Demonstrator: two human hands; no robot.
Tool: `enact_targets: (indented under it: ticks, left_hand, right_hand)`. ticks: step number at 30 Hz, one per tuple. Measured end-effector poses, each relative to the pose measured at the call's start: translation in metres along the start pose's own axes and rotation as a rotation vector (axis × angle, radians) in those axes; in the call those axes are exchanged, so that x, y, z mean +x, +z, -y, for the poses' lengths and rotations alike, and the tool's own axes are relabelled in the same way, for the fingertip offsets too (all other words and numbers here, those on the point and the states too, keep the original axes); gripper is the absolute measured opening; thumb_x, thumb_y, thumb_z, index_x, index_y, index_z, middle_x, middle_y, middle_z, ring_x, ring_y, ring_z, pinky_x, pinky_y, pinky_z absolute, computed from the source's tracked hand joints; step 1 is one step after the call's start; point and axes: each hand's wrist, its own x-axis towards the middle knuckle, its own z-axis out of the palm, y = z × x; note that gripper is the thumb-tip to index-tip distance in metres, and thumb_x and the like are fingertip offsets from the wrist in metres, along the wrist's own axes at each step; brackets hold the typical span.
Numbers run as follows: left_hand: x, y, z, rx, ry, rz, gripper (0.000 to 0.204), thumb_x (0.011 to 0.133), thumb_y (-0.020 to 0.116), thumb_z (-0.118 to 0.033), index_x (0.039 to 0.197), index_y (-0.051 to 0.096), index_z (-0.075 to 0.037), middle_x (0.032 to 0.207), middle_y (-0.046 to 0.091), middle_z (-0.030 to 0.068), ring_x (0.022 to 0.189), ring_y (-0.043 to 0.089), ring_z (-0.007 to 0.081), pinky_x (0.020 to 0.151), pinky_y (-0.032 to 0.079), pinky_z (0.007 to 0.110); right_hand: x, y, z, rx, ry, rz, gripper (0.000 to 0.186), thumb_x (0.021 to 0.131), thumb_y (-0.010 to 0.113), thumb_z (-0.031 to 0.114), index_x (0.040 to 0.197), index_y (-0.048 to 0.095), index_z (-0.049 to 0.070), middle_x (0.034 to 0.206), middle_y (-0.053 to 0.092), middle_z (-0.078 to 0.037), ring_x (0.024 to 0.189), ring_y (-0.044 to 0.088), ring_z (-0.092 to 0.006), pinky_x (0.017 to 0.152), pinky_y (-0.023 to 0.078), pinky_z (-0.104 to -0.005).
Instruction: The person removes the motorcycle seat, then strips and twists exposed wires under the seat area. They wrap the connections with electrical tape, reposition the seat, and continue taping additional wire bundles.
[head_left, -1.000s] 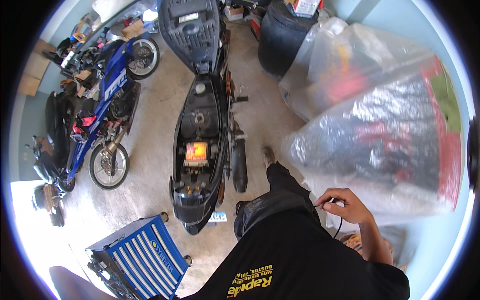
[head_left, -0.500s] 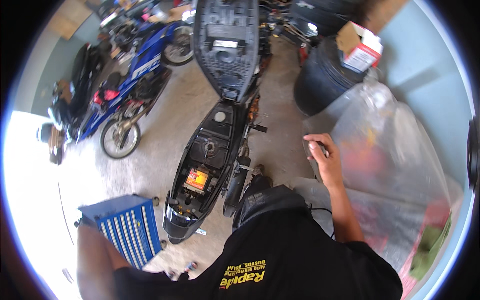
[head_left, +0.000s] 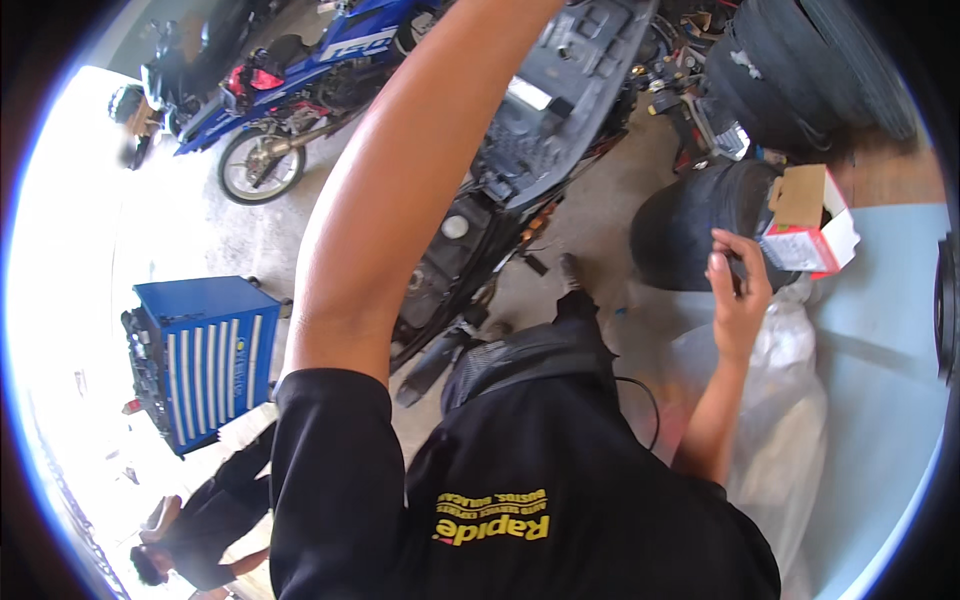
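Note:
My left arm stretches up across the view, over a black scooter (head_left: 430, 270), and the hand passes beyond the upper edge. The scooter's seat (head_left: 570, 120) stands tipped up, its ribbed grey underside showing; my forearm hides much of the open compartment behind it. To the right, my right hand (head_left: 738, 290) is raised with curled fingers, thumb and forefinger tips a little apart. Something dark shows between them, too small to make out. Behind this hand is a rounded black container (head_left: 680, 225), with an open red and white cardboard box (head_left: 800, 240) just beside the fingers.
A blue drawer cabinet (head_left: 215, 360) stands left. Beyond it is a blue motorcycle (head_left: 350, 45). Black tyres (head_left: 780, 80) are stacked at the far right. Clear plastic sheeting (head_left: 770, 400) hangs by the right wall. Another person (head_left: 215, 515) in dark clothes is at lower left.
My left arm has swung from the lower left up across the scooter, out past the upper edge. The view has shifted; my right hand now appears near the cardboard box, still curled.

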Motion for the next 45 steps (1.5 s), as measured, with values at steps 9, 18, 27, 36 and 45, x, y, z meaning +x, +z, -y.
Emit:
enact_targets:
  ticks: [9, 18, 27, 36, 45]
  left_hand:
    - [-0.038, 0.059, 0.087, 0.317, -0.401, 0.447, 0.056, 0.092, 0.082, -0.054, 0.123, 0.073, -0.008, 0.132, 0.075, 0.0175, 0.122, 0.072, 0.0377, 0.101, 0.054, 0.053]
    - [-0.142, 0.012, 0.029, -0.026, -0.754, 0.180, 0.041, 0.103, 0.080, -0.042, 0.128, 0.077, -0.010, 0.120, 0.077, 0.0160, 0.114, 0.074, 0.0347, 0.099, 0.057, 0.046]
    - [-0.158, -0.031, -0.056, 0.061, -0.822, -0.259, 0.119, 0.077, 0.099, -0.031, 0.171, 0.032, -0.006, 0.163, 0.036, 0.0380, 0.149, 0.044, 0.0592, 0.123, 0.046, 0.059]
    - [-0.316, -0.217, -0.053, 0.157, -1.228, -0.873, 0.062, 0.097, 0.090, -0.018, 0.146, 0.059, 0.002, 0.122, 0.076, 0.0168, 0.104, 0.076, 0.0216, 0.091, 0.062, 0.035]
    - [-0.551, -0.307, -0.019, 0.299, -1.584, -1.000, 0.064, 0.107, 0.080, -0.043, 0.145, 0.062, 0.006, 0.140, 0.070, 0.0152, 0.130, 0.063, 0.0237, 0.119, 0.045, 0.039]
  right_hand:
    - [0.129, -0.022, -0.093, 0.041, 0.164, 0.167, 0.024, 0.105, 0.076, 0.015, 0.125, 0.076, 0.001, 0.113, 0.071, -0.005, 0.101, 0.066, -0.0155, 0.094, 0.053, -0.0318]
    - [0.255, 0.106, -0.091, 0.384, 0.298, 0.599, 0.053, 0.108, 0.070, 0.015, 0.159, 0.058, 0.003, 0.126, 0.070, -0.003, 0.100, 0.065, -0.0134, 0.084, 0.056, -0.0314]
    - [0.266, 0.145, -0.081, 0.245, -0.379, 1.153, 0.064, 0.109, 0.073, 0.032, 0.156, 0.054, -0.007, 0.146, 0.067, -0.019, 0.136, 0.063, -0.0297, 0.115, 0.051, -0.0480]
    - [0.121, 0.291, 0.049, 0.230, -0.011, 1.350, 0.029, 0.110, 0.071, 0.026, 0.120, 0.077, -0.001, 0.112, 0.073, -0.004, 0.102, 0.069, -0.0117, 0.089, 0.058, -0.0291]
    - [-0.004, 0.421, -0.016, -0.028, -0.609, 1.187, 0.044, 0.103, 0.077, 0.038, 0.128, 0.072, 0.003, 0.129, 0.070, -0.020, 0.120, 0.069, -0.0389, 0.103, 0.057, -0.0489]
